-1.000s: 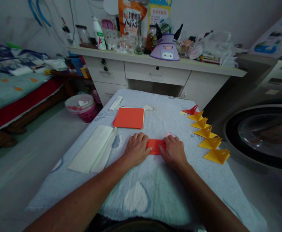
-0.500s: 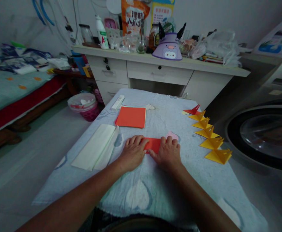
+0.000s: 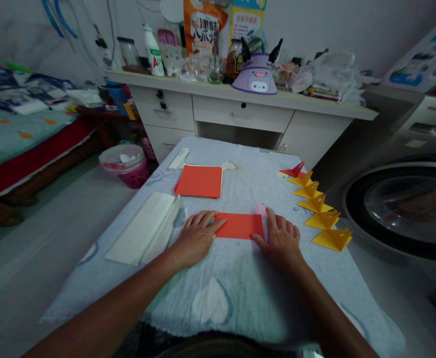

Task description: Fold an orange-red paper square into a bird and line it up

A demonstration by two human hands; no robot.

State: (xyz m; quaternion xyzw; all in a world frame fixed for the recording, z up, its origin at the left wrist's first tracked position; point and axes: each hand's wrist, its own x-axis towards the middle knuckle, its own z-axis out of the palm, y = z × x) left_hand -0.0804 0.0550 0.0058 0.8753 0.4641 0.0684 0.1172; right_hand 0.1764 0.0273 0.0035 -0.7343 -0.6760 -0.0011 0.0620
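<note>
A folded orange-red paper rectangle [image 3: 239, 226] lies flat on the cloth-covered table in front of me. My left hand [image 3: 196, 237] rests at its left end, thumb on the paper and fingers stretched out flat. At the right end, my right hand [image 3: 280, 239] lies with fingers spread and its thumb touching the paper's lower right corner. Neither hand grips anything. Beyond the paper sits a stack of square sheets [image 3: 200, 181], orange-red on top. To the right runs a row of folded paper figures, one red figure [image 3: 294, 170] and several yellow figures [image 3: 333, 239].
A pale folded paper or cloth piece [image 3: 143, 229] lies left of my left hand. A small white box [image 3: 178, 159] is at the table's back left. Behind stands a white desk [image 3: 240, 107] with drawers; a washing machine [image 3: 419, 144] is at right, a pink bin [image 3: 126, 169] at left.
My hands have moved apart, the right one to the right and the left one slightly left, baring the whole middle of the folded orange-red paper. The view has shifted slightly.
</note>
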